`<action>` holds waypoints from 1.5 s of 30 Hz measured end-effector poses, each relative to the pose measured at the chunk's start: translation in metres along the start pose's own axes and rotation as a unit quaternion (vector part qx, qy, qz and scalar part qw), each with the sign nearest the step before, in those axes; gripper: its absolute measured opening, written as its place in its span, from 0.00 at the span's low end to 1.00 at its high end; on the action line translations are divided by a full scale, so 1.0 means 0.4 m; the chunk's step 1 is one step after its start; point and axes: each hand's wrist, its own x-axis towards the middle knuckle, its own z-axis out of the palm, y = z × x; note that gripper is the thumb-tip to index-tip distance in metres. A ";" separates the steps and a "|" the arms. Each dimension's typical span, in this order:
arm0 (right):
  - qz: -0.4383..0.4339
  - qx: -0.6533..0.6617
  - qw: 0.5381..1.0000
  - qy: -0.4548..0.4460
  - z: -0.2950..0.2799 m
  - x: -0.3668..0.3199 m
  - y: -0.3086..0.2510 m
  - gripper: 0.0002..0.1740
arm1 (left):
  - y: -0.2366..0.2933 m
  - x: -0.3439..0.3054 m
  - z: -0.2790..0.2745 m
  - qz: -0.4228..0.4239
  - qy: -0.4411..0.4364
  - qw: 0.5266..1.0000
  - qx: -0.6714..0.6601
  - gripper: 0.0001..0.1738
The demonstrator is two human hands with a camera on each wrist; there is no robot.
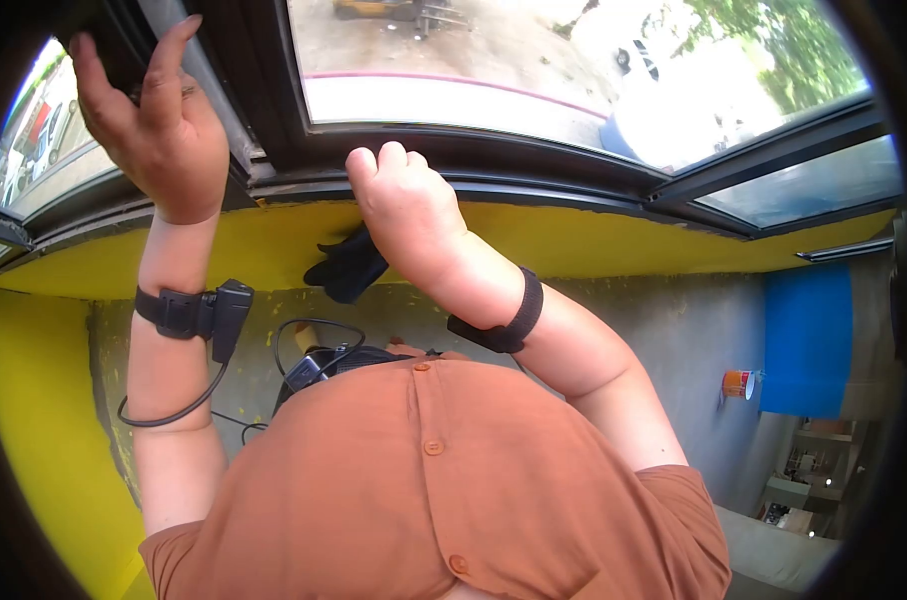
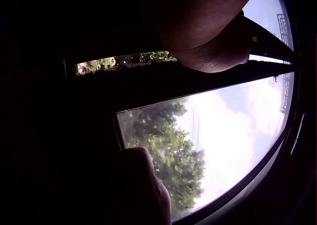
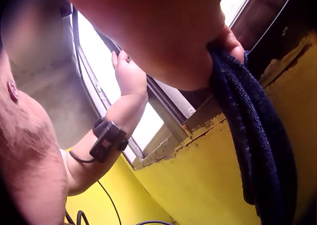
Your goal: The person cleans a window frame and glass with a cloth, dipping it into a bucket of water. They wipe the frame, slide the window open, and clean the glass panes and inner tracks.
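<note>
My left hand (image 1: 164,135) is raised at the dark window frame (image 1: 246,70) on the left, its fingers spread and pointing up along the frame. In the right wrist view this left hand (image 3: 131,77) lies against the window's upright. My right hand (image 1: 411,210) is curled at the lower rail of the window (image 1: 474,163). From its fingers hangs a dark blue towel (image 3: 257,136), folded and drooping against the yellow wall. Only part of the towel (image 1: 352,265) shows below the hand in the head view. The left wrist view is mostly dark, with the left thumb (image 2: 148,185) over the glass.
A yellow wall (image 1: 574,235) with chipped edges runs below the window. On the grey floor to the right stands an orange and white bucket (image 1: 739,384), near a blue panel (image 1: 809,340). A black cable (image 1: 179,420) trails from the left wrist camera (image 1: 232,315).
</note>
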 end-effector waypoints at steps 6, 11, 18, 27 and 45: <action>-0.019 0.007 1.000 -0.005 0.029 0.032 -0.064 0.13 | 0.036 0.013 -0.022 -0.015 -0.040 0.998 0.049 0.26; -0.036 0.057 0.997 -0.036 0.033 0.064 -0.111 0.13 | 0.039 0.011 -0.021 -0.025 -0.036 0.999 0.023 0.26; -0.052 0.097 0.994 -0.013 0.073 0.088 -0.160 0.10 | 0.053 0.015 -0.046 0.001 -0.077 0.986 -0.147 0.25; 0.194 0.535 0.817 -0.094 0.022 0.075 -0.108 0.14 | -0.011 -0.042 -0.150 -0.081 -0.048 0.977 -0.193 0.22; 0.257 0.451 0.834 -0.185 -0.006 -0.097 0.026 0.12 | 0.128 -0.286 -0.258 -0.143 -0.483 0.813 -0.291 0.12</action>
